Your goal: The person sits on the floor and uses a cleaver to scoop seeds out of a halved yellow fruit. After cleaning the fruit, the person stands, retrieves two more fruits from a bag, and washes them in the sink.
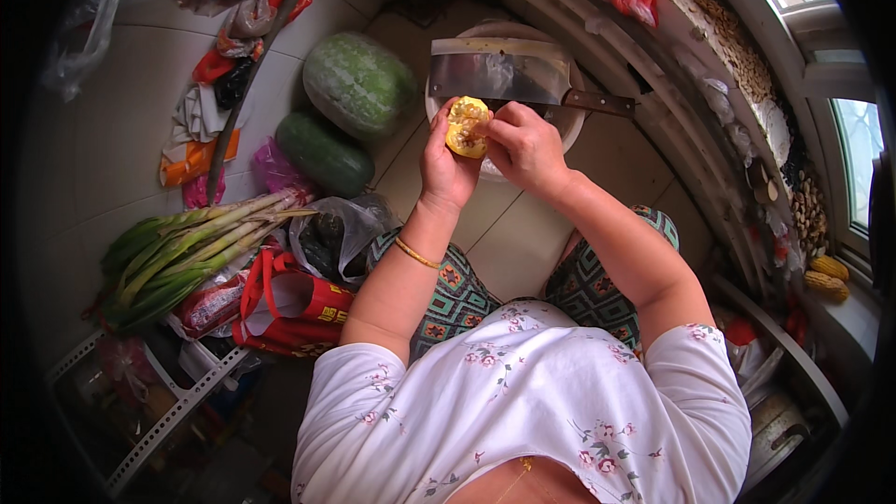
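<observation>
My left hand (451, 171) holds a cut piece of yellow squash or melon (467, 127), its seedy hollow facing up. The fingertips of my right hand (526, 147) are at the seeds along its right edge; whether they pinch anything is hidden. Beyond both hands, a wide cleaver (500, 73) with a brown wooden handle (600, 102) lies across the rim of a round pale basin (575, 127). The blade hides much of the basin's inside.
A large pale-green winter melon (358, 84) and a dark green melon (325, 154) lie left of the basin. Long green onions (203, 245), a red bag (297, 311) and a metal shelf frame (178, 409) are nearer on the left. Seeds (808, 213) cover the windowsill at right.
</observation>
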Action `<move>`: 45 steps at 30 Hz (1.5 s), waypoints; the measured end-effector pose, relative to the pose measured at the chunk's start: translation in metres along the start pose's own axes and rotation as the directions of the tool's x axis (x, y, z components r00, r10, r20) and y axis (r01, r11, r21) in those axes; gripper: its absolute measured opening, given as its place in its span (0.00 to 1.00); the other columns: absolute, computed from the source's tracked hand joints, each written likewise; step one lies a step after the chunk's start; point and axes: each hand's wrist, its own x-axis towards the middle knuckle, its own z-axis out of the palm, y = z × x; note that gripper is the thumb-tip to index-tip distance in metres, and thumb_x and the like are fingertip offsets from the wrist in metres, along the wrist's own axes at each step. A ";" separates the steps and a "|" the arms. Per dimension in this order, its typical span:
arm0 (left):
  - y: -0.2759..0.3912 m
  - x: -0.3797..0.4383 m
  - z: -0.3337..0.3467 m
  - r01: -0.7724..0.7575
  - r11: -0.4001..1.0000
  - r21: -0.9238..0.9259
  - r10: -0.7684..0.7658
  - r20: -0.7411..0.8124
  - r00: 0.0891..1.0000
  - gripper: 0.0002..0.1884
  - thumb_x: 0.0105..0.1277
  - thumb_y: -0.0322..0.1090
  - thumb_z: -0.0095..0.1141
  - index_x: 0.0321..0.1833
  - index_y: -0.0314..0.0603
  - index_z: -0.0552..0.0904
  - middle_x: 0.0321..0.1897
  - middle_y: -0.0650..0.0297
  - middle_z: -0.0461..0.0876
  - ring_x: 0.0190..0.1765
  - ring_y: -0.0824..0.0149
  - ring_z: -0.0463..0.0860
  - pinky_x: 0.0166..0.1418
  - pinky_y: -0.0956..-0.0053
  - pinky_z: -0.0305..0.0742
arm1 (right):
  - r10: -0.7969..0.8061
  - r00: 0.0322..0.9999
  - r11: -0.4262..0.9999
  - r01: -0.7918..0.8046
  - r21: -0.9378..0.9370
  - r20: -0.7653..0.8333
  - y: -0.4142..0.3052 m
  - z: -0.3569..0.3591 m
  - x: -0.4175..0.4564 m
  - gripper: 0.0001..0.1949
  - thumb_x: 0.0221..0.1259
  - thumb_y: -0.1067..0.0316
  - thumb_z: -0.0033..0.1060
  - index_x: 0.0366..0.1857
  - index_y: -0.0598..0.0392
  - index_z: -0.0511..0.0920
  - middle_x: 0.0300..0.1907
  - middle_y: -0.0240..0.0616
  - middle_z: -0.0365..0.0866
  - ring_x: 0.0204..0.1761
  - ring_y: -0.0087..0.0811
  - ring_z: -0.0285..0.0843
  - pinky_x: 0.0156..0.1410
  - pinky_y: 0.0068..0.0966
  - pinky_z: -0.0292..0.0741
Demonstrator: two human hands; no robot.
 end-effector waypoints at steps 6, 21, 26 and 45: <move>0.002 0.000 0.000 0.021 1.000 -0.013 -0.021 0.011 1.000 0.18 0.71 0.46 0.37 0.56 0.48 0.72 0.53 0.62 0.75 0.56 0.63 0.74 0.61 0.62 0.67 | 0.050 0.999 0.991 -0.047 -0.123 0.015 0.002 -0.006 0.001 0.10 0.40 0.71 0.62 0.32 0.48 0.79 0.31 0.34 0.74 0.35 0.36 0.75 0.33 0.32 0.75; -0.001 -0.004 0.007 -0.007 0.993 0.117 0.007 0.002 1.000 0.16 0.71 0.39 0.38 0.59 0.45 0.68 0.53 0.62 0.72 0.55 0.64 0.73 0.59 0.67 0.68 | -0.003 0.997 1.000 0.005 0.027 -0.082 0.008 -0.007 0.013 0.11 0.40 0.73 0.63 0.31 0.48 0.77 0.31 0.34 0.72 0.35 0.36 0.75 0.33 0.31 0.75; -0.006 -0.004 0.005 0.006 0.963 0.268 -0.010 0.011 1.000 0.18 0.71 0.40 0.37 0.60 0.43 0.68 0.55 0.62 0.72 0.58 0.65 0.71 0.62 0.67 0.66 | -0.173 0.984 0.977 0.176 -0.123 0.032 0.018 -0.007 0.014 0.07 0.42 0.70 0.62 0.28 0.48 0.77 0.30 0.32 0.72 0.35 0.35 0.74 0.34 0.31 0.75; 0.012 0.006 -0.008 0.005 0.991 0.133 0.006 -0.080 0.997 0.17 0.69 0.43 0.40 0.55 0.44 0.71 0.51 0.57 0.76 0.52 0.57 0.77 0.52 0.56 0.75 | 0.426 0.892 0.904 -0.413 -0.106 0.152 0.059 0.005 -0.003 0.10 0.51 0.63 0.58 0.35 0.53 0.81 0.38 0.39 0.75 0.41 0.40 0.76 0.43 0.36 0.72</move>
